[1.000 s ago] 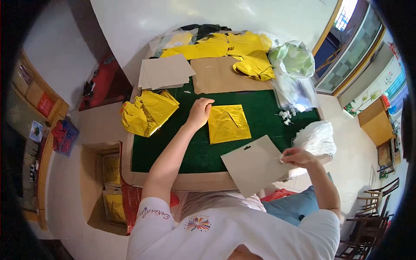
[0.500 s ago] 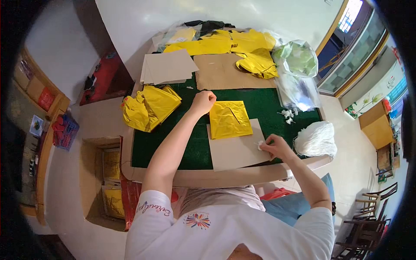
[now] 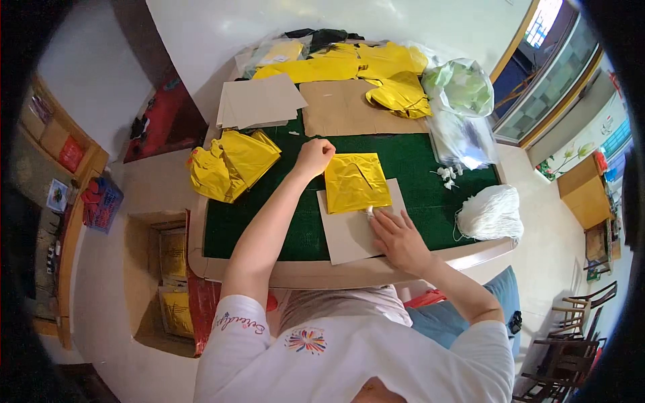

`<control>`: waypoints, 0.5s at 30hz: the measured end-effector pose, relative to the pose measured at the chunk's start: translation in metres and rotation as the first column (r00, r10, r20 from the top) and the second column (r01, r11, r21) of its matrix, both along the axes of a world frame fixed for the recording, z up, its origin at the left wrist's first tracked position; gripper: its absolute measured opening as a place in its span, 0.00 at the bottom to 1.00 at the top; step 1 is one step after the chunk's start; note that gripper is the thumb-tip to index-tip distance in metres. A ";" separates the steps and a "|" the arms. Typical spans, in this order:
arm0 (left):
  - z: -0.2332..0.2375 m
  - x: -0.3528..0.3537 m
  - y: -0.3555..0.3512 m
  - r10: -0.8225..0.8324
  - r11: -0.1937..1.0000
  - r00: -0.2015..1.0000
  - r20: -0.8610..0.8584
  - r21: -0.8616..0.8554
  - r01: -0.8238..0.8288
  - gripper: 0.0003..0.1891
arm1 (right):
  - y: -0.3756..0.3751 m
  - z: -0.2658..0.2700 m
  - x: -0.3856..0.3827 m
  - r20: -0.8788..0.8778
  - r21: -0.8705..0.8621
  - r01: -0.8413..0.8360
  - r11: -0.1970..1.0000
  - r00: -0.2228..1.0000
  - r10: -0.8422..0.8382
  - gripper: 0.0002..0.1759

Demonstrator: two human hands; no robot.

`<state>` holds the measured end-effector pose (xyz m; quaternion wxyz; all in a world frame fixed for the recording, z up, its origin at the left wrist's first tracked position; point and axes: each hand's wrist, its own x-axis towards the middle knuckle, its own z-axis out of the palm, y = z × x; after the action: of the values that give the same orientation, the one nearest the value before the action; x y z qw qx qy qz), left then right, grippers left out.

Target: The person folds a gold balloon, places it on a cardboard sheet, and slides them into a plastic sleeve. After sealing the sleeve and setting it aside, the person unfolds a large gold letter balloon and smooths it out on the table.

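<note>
A square of yellow foil-like sheeting (image 3: 356,181) with a dark slit or crease lies on the far part of a grey cardboard sheet (image 3: 349,235). My left hand (image 3: 314,159) is closed beside the yellow sheeting's upper left corner; whatever its fingertips pinch is hidden. My right hand (image 3: 403,243) lies flat on the cardboard, fingers stretched out. A small white piece (image 3: 369,211) shows at its fingertips, by the sheeting's lower edge. Crumpled yellow sheeting (image 3: 235,164) rests left of my left arm.
White string (image 3: 490,213) and small white pieces (image 3: 448,176) lie on the right of the green mat (image 3: 295,235). Behind are grey cards (image 3: 259,101), brown cardboard (image 3: 336,107), more yellow sheeting (image 3: 396,64) and plastic bags (image 3: 460,91). An open carton (image 3: 144,269) stands at lower left.
My right hand has moved left from the cardboard's right edge and gone from a pinch on a white piece to lying flat. My left hand has hardly moved.
</note>
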<state>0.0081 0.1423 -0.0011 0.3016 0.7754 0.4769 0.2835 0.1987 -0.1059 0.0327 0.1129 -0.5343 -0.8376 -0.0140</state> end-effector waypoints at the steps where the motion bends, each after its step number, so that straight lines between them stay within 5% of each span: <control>1: 0.002 0.000 0.000 -0.007 1.000 1.000 -0.013 -0.011 0.007 0.07 | 0.003 -0.001 -0.004 -0.019 0.026 0.001 1.000 1.000 0.000 0.29; 7: 0.014 0.006 0.006 -0.014 0.996 0.995 -0.100 -0.087 0.005 0.13 | 0.001 0.010 -0.005 -0.136 -0.040 0.006 0.999 0.991 -0.012 0.25; 9: 0.023 0.011 0.007 -0.093 0.969 0.970 -0.223 -0.246 0.036 0.17 | 0.003 0.010 -0.003 -0.145 0.009 -0.016 1.000 0.989 0.018 0.23; 15: 0.029 0.017 0.021 -0.219 0.933 0.928 -0.303 -0.344 0.108 0.21 | 0.006 -0.003 0.004 -0.219 0.015 -0.014 1.000 0.976 0.017 0.20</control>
<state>0.0250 0.1631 0.0283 0.3607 0.7903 0.4937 0.0392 0.2029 -0.1001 0.0300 0.2081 -0.5253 -0.8241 0.0400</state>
